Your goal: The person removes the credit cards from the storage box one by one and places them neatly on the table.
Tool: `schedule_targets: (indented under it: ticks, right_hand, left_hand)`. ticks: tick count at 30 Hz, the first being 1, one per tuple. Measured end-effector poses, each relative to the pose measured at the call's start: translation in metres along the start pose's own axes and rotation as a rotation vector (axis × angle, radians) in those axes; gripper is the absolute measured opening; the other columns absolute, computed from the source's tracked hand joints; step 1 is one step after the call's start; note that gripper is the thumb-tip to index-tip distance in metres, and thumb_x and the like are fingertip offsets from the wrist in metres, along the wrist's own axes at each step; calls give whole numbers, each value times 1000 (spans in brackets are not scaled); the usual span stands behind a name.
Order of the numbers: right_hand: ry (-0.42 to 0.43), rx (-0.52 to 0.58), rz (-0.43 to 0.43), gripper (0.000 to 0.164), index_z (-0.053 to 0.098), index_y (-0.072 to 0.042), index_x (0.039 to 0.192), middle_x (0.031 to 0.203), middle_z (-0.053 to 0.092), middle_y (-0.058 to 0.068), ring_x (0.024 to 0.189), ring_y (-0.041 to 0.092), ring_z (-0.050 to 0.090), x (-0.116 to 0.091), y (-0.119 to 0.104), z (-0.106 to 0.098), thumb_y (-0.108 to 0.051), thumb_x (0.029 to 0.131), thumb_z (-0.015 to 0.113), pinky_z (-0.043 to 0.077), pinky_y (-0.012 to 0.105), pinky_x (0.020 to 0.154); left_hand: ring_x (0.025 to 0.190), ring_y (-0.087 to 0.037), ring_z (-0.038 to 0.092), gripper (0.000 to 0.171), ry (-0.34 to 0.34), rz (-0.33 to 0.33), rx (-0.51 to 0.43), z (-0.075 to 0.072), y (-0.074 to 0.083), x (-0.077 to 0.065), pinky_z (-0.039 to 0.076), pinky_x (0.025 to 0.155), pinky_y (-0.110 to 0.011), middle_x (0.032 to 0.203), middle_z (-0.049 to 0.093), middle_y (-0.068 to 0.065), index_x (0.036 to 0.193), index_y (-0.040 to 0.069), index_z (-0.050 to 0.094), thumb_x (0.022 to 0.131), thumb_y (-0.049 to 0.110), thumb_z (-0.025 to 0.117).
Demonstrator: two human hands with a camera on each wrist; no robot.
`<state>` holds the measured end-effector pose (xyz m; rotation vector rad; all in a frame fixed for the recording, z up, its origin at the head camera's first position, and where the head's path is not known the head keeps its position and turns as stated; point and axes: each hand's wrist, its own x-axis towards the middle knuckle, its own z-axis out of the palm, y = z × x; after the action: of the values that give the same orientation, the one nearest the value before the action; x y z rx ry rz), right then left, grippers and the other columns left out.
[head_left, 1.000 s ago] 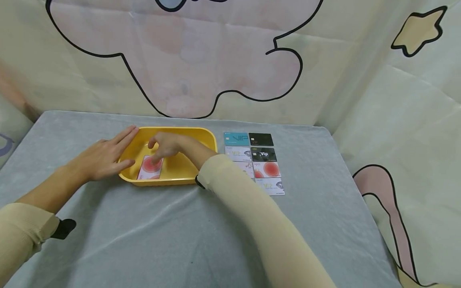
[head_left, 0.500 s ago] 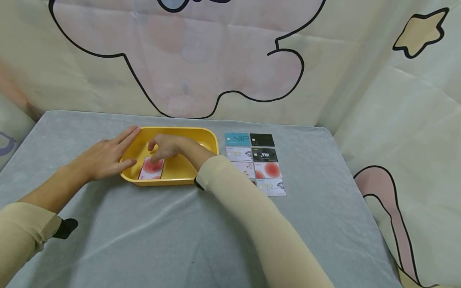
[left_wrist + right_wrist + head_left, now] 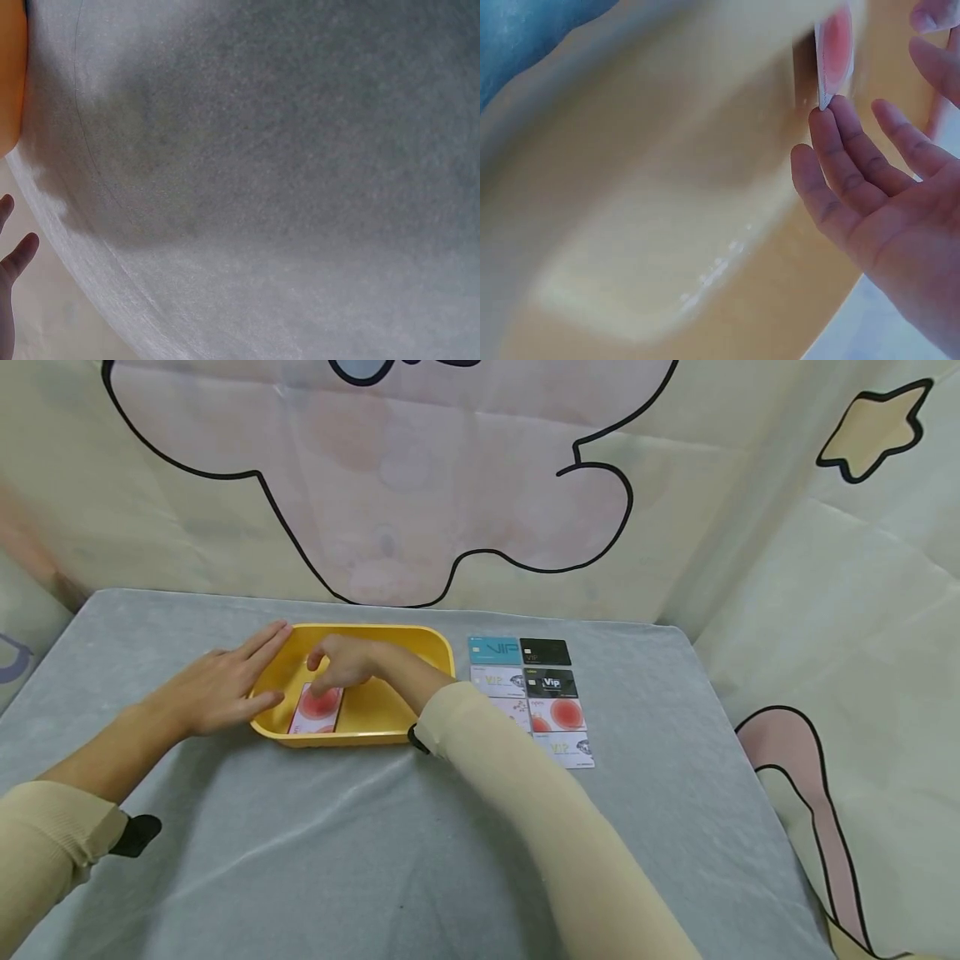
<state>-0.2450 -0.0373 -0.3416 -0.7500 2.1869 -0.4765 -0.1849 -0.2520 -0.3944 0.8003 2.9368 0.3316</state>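
The yellow tray lies toward the back of the table. Inside its left part is a white card with a red circle. My right hand reaches into the tray from the right, fingertips at the card's far edge. In the right wrist view its fingers are loosely bent, and fingertips meet a corner of the card. My left hand rests on the tray's left rim with fingers extended. The left wrist view catches only some fingertips and a bit of the tray.
Right of the tray, several cards lie in two columns: a teal VIP card, a black card, a black Vip card, a red-circle card and white ones. My right sleeve hides part of them. Grey cloth covers the table.
Both hands and the tray stay nearly in place. The card in the tray and the right fingertips on it shift only very slightly; the view itself drifts a little.
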Motion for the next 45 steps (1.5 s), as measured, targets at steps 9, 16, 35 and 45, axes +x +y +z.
schedule_targets:
  ticks: [9,16,35,45]
  right_hand:
    - [20,-37,-34,51,54,-6,137,138,52,3,112,13,49,-7,2,-2,-29,93,67,41,17,90]
    - [41,-20,-72,43,54,-4,133,122,57,6,97,14,54,-9,5,-2,-20,95,66,44,17,78]
    - [92,-102,-253,34,60,-5,126,73,51,7,64,14,46,-38,16,0,0,93,60,41,19,58]
    - [144,-65,-313,36,62,-9,128,74,52,3,67,16,49,-67,24,11,1,93,60,43,18,60]
  left_hand:
    - [113,-47,59,85,8,-1,4,1,0,0,43,95,-65,164,16,-20,160,5,10,95,40,53]
    - [114,-47,58,85,1,-5,4,1,0,0,42,95,-65,164,16,-20,159,5,10,96,40,53]
    - [114,-48,58,87,18,-7,9,-1,1,1,44,95,-65,163,17,-20,160,5,11,94,40,55]
    - [118,-48,56,89,-3,-25,22,0,3,2,42,96,-67,163,16,-21,160,6,9,93,41,56]
